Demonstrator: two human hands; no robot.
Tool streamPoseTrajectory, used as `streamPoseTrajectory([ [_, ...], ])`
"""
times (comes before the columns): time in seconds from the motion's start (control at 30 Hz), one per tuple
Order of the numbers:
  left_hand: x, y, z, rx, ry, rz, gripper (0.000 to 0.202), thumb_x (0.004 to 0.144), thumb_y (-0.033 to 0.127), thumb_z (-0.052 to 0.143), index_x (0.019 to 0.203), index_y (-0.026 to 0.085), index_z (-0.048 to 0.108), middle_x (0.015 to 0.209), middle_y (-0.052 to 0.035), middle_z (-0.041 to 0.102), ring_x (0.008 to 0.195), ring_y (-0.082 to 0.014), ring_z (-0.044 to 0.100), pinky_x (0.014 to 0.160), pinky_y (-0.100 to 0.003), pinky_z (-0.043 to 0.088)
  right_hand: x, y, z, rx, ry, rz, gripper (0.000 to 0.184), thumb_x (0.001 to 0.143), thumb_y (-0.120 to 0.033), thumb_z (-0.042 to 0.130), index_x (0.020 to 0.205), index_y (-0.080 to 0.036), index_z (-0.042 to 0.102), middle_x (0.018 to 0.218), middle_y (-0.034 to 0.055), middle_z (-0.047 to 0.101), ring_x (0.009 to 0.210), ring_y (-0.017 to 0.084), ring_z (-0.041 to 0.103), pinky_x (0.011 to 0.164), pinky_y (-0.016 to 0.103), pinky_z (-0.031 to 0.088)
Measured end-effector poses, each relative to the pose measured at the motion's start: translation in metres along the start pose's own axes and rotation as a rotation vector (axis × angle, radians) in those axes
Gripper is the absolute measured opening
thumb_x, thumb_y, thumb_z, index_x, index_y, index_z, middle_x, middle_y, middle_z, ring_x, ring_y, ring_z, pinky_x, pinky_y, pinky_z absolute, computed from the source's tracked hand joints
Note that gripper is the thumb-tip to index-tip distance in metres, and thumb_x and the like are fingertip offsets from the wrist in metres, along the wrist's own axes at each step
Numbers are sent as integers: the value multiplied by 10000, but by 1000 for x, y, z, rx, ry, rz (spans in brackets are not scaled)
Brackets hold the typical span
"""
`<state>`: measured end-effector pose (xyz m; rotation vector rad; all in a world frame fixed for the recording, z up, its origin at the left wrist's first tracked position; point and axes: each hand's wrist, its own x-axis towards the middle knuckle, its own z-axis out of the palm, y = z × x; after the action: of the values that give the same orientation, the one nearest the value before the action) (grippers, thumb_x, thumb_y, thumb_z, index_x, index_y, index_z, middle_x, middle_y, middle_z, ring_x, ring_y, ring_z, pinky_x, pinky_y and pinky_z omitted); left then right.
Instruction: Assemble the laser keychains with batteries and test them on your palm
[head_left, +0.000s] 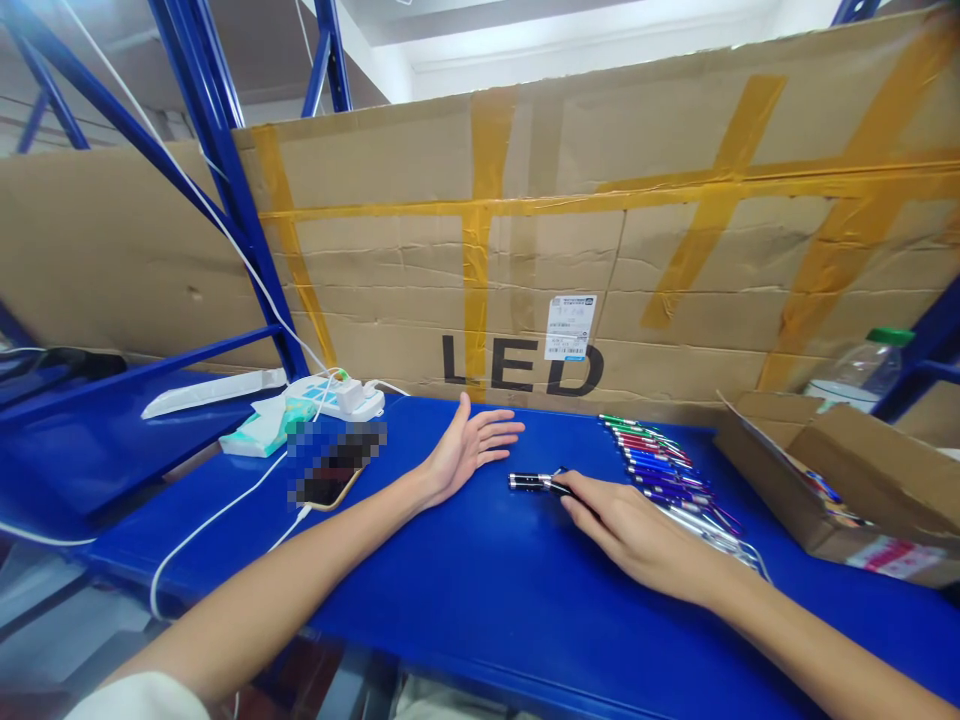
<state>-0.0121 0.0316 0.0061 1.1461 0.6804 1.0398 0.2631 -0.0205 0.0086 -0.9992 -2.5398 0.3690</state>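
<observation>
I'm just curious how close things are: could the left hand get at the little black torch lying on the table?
Probably yes. The left hand lies open beside the black torch, with only bare blue table between them; the right hand touches its other end.

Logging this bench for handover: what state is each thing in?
left hand: open, palm up, empty
right hand: fingertips closed on black penlight
black penlight: lying on blue table
coloured penlights: lying in a row
cardboard box: flaps open
bottle: capped
power strip: charger plugged in
phone: cable plugged in
</observation>
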Motion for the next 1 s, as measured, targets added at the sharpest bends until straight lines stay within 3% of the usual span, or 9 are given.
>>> streamPoseTrajectory([
  [0.27,0,2,0,6,0,-8,890,1020,864,238,1406,187,667,1515,-174,671,1437,-351,581,1247,-519,385,-2,-3,-3,5,-43,-21,305,1172,-353,312,1291,-259,576,1200,100,759,1007,260,754,868,391,557],
  [1.0,2,1,-2,-25,5,-19,892,1018,863,253,1404,183,683,1499,-188,682,1416,-364,602,1219,-524,416,0,-2,-7,18,-91,0,284,1169,-366,320,1203,-255,578,1153,100,758,968,262,737,855,393,530],
])
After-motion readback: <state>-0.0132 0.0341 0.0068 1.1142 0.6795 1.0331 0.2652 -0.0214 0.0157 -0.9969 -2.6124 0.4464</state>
